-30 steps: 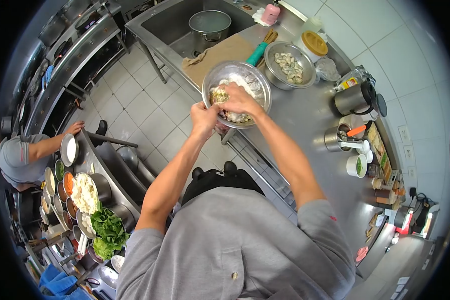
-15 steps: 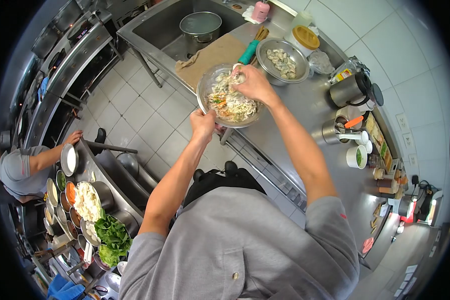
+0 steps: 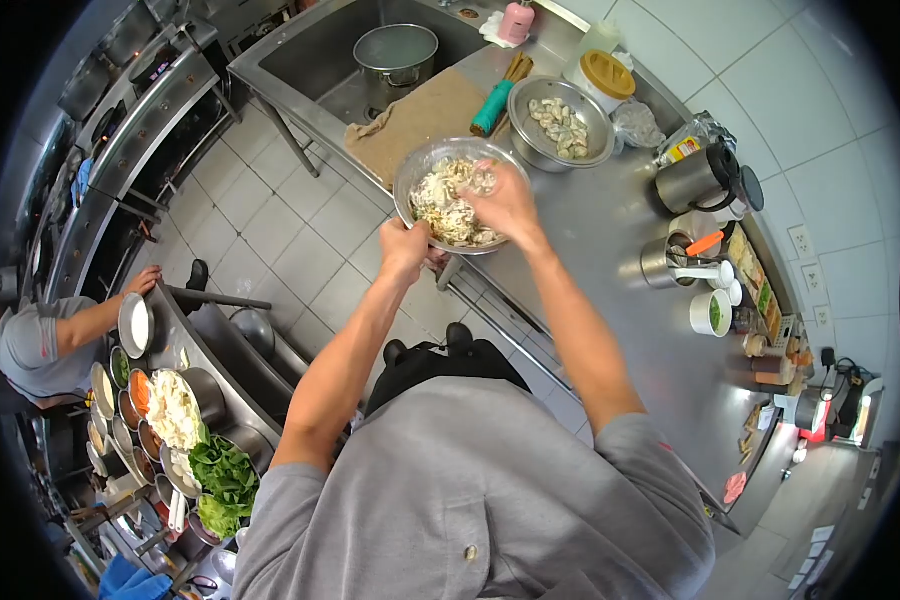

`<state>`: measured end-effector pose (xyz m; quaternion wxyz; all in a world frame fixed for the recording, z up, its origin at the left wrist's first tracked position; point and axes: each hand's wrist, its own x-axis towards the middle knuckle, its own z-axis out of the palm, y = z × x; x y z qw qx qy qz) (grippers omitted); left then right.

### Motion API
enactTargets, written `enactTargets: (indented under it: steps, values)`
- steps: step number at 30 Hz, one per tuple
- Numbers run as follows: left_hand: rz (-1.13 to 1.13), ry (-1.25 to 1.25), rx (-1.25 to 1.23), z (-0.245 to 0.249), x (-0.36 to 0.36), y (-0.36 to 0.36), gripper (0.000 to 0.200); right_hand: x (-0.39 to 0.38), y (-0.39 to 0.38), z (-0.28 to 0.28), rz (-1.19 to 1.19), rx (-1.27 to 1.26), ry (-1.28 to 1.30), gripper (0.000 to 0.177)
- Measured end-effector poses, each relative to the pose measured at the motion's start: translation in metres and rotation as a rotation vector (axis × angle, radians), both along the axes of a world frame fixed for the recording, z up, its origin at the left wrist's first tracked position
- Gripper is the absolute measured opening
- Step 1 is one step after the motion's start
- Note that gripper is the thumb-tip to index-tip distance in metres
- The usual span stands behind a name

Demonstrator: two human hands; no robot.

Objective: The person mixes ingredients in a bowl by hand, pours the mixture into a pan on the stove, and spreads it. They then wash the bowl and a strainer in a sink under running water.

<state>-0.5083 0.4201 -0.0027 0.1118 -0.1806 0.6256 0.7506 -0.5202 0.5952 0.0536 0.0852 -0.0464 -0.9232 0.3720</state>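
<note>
The metal bowl (image 3: pixel 429 152) is at the near edge of the counter (image 3: pixel 610 240), its rim clasped by the left hand (image 3: pixel 404 248). The right hand (image 3: pixel 505 205) is blurred in the food (image 3: pixel 450 208); I cannot tell its grip. The food looks partly mixed, with uneven pale patches. Another bowl (image 3: pixel 598 122) crowds far right, the brown cloth (image 3: pixel 415 115) far left

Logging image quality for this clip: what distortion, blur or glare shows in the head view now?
Head view: strong fisheye, with black corners and the curved stove counter; right hand motion-blurred over the mixing bowl, left hand sharper; bright glare on the steel table towards its far right.
</note>
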Motion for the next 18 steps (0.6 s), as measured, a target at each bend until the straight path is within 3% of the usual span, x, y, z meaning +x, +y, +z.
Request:
enactTargets:
  steps: [1,4,7,8,9,13,18]
  values:
    - [-0.117,-0.075,-0.053,-0.002,-0.008,-0.007,0.018,-0.004,0.011,0.008,0.012,-0.050,0.025,0.047]
    - [-0.170,0.016,-0.064,0.009,-0.012,-0.012,0.018,-0.011,0.035,0.052,0.055,-0.172,-0.076,0.030]
    - [-0.099,0.127,0.040,0.014,-0.019,-0.012,0.017,-0.023,0.054,0.067,0.091,-0.332,0.229,0.032]
    - [-0.088,0.174,0.047,0.007,-0.020,-0.014,0.016,-0.021,0.058,0.070,0.091,-0.322,0.229,0.031]
    - [-0.128,0.197,-0.179,-0.006,-0.029,-0.014,0.015,-0.020,0.058,0.084,0.097,-0.309,0.236,0.030]
    - [-0.111,0.159,-0.205,-0.013,-0.040,-0.010,0.014,-0.022,0.062,0.094,0.109,-0.352,0.222,0.028]
    - [-0.061,0.224,0.039,0.030,-0.030,-0.005,0.014,-0.016,0.065,0.113,0.120,-0.483,0.177,0.028]
